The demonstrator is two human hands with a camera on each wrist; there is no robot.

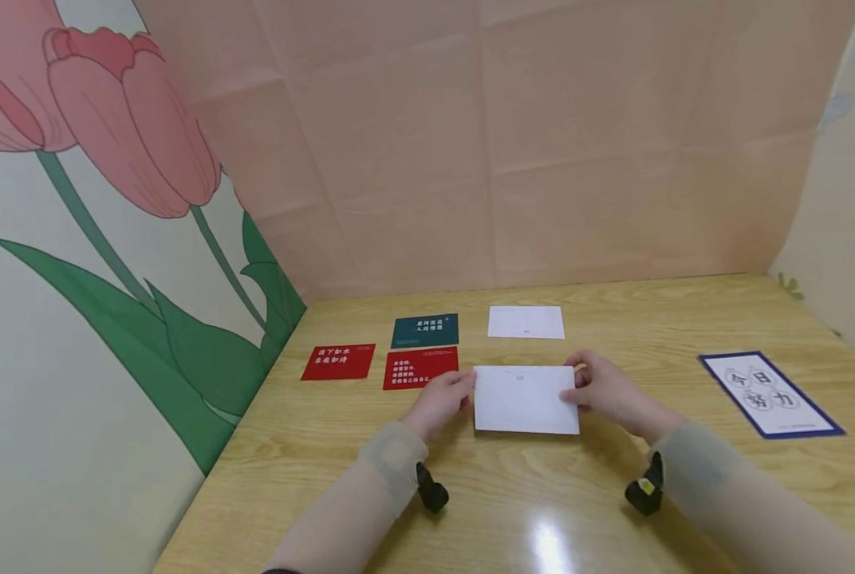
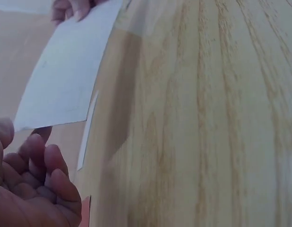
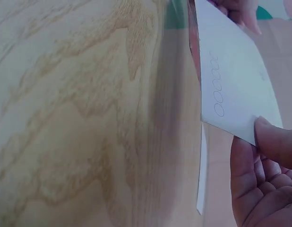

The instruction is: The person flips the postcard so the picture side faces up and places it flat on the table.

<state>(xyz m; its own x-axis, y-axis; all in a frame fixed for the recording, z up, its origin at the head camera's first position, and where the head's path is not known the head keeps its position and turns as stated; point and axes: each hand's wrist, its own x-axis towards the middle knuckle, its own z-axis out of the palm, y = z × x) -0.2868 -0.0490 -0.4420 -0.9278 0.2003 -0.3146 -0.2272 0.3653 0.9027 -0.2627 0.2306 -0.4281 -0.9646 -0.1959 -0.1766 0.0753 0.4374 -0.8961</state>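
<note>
Both hands hold a white postcard (image 1: 526, 402) above the wooden table (image 1: 542, 494). My left hand (image 1: 438, 402) pinches its far left corner; in the left wrist view the thumb is at the corner, an index finger shows beneath, and the other fingers curl below. At the right edge, my right hand (image 1: 610, 395) grips with the thumb (image 3: 273, 139) on top and fingers underneath. A row of small printed circles shows on the card in the right wrist view. Just left of it, a red card (image 1: 416, 368) with white characters lies partly behind my left hand.
Farther back lie a dark green card (image 1: 425, 331) and another white card (image 1: 526, 322). A second red card (image 1: 337, 362) is at the left. On the right lies a blue-bordered card (image 1: 768, 395) with large characters. A pink-beige cloth (image 1: 514, 159) hangs behind the table.
</note>
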